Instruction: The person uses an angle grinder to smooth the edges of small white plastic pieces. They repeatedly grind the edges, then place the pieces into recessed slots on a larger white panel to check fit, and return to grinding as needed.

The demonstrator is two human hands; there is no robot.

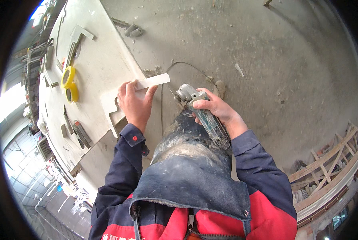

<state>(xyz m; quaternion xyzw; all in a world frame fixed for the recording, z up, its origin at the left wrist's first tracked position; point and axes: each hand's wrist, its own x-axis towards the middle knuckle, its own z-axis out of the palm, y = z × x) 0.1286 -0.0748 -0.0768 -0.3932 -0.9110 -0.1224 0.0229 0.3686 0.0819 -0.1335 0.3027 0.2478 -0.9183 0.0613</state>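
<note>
My right hand [216,108] grips the body of an angle grinder [207,115], whose metal head and disc point up and to the left. My left hand [135,103] holds a white flat strip with rounded corners [155,81] at the corner of the worktable, its free end jutting towards the grinder. The disc and the strip appear apart. Under and beside my left hand lies a white cut-out panel [108,103] with a curved notch, partly over the table's edge. Whether the strip is joined to that panel cannot be told.
On the white worktable [95,69] are two yellow tape rolls [73,93], pliers [67,120], a red-tipped hand tool [82,132] and L-shaped pieces [86,32]. A thin cable [197,68] loops over the floor. A wooden frame [326,171] stands at the lower right.
</note>
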